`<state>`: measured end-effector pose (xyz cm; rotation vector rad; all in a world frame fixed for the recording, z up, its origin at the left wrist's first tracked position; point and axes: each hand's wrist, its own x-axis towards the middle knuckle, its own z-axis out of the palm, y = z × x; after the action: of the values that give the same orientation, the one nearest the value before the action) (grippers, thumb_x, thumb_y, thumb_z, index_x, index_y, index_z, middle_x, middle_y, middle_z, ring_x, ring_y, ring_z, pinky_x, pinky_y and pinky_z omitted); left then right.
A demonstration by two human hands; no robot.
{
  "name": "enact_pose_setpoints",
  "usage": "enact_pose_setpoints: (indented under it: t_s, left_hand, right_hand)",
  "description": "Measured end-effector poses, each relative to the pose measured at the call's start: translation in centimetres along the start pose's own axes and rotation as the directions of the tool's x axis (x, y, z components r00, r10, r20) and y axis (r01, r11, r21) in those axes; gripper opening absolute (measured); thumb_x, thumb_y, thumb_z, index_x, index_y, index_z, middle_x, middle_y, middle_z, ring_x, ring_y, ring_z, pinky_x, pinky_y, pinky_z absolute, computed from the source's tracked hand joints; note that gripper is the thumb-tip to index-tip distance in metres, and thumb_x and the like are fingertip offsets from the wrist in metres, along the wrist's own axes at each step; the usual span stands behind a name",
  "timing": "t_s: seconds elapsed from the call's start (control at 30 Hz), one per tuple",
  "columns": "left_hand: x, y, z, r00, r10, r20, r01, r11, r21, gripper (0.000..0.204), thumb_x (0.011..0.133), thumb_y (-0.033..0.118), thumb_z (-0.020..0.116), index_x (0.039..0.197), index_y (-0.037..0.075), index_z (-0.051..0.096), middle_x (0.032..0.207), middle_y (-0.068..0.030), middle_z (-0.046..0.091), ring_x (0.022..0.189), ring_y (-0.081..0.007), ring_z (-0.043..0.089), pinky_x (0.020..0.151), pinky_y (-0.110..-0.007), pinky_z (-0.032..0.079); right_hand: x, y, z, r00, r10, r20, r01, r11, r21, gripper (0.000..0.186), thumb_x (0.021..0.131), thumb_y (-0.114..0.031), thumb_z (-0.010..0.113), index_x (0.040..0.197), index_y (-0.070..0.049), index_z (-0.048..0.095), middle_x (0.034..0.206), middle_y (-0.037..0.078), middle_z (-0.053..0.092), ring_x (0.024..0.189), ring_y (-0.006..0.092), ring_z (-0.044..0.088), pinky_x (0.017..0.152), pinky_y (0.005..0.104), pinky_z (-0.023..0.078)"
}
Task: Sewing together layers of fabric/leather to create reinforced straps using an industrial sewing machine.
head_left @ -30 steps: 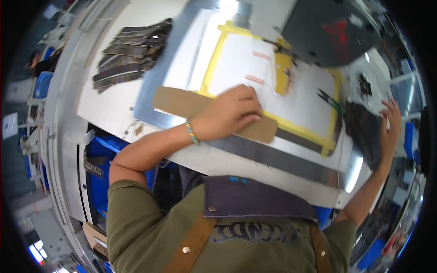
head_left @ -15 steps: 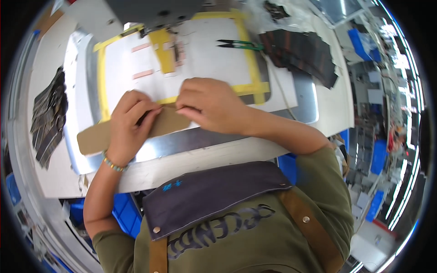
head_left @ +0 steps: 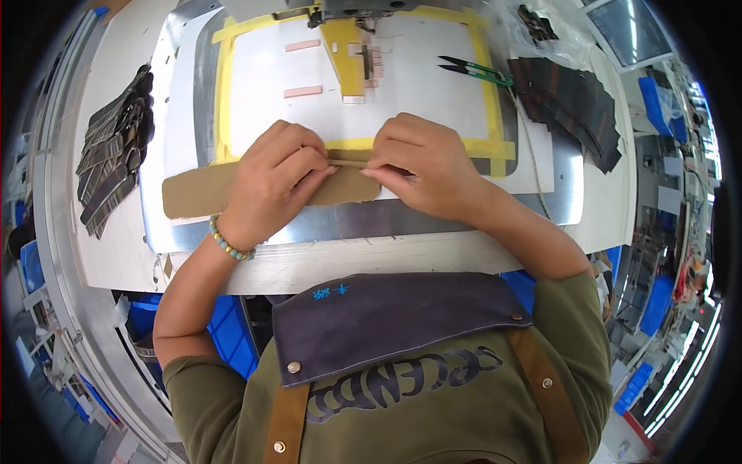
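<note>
Fingertips pinched nearly closed, a worker's left hand (head_left: pixel 280 174) and right hand (head_left: pixel 425 166) grip a thin brown strip (head_left: pixel 349 164) at center frame, over a round-ended brown board (head_left: pixel 199 191); green-handled thread snips (head_left: pixel 483 73) lie upper right.

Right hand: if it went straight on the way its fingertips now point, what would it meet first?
Beyond the thin strip already at its fingertips, probably the left hand, which faces it; depth is unclear from this one view.
</note>
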<state>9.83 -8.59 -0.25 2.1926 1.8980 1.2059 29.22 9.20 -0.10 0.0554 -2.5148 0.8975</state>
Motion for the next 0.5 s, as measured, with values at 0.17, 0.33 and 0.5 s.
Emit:
enact_pose_setpoints:
  t_s: [0.17, 0.33, 0.5]
  left_hand:
    - [-0.37, -0.09, -0.08, 1.000, -0.003, 0.005, 0.003, 1.000, 0.005, 0.028, 0.077, 0.000, 0.088, 0.084, 0.007, 0.061, 0.097, -0.0064, 0.067, 0.086, -0.0256, 0.063, 0.072, -0.037, 0.053]
    - [-0.48, -0.20, -0.17, 1.000, -0.018, 0.002, 0.018, 1.000, -0.024, 0.031, 0.077, -0.003, 0.090, 0.085, 0.006, 0.062, 0.097, -0.0075, 0.069, 0.087, -0.0270, 0.064, 0.072, -0.038, 0.053]
    - [-0.60, -0.26, -0.21, 0.999, -0.031, 0.013, 0.031, 0.999, -0.020, 0.030, 0.076, -0.003, 0.090, 0.085, 0.007, 0.062, 0.098, -0.0071, 0.069, 0.088, -0.0266, 0.065, 0.074, -0.038, 0.054]
  right_hand:
    - [0.23, 0.35, -0.09, 0.999, -0.038, 0.027, 0.039, 0.999, -0.034, 0.018, 0.086, -0.014, 0.084, 0.086, -0.010, 0.066, 0.089, 0.003, 0.062, 0.082, 0.0262, 0.063, 0.067, 0.0401, 0.052]
    - [0.31, 0.37, 0.14, 0.992, -0.115, 0.043, 0.118, 0.988, -0.101, 0.018, 0.085, -0.014, 0.085, 0.090, -0.011, 0.068, 0.094, 0.002, 0.064, 0.084, 0.0251, 0.064, 0.068, 0.0391, 0.053]
    - [0.62, 0.07, 0.51, 0.995, -0.094, -0.030, 0.093, 0.995, -0.037, 0.019, 0.085, -0.014, 0.086, 0.098, -0.008, 0.073, 0.100, 0.003, 0.067, 0.089, 0.0246, 0.067, 0.072, 0.0369, 0.055]
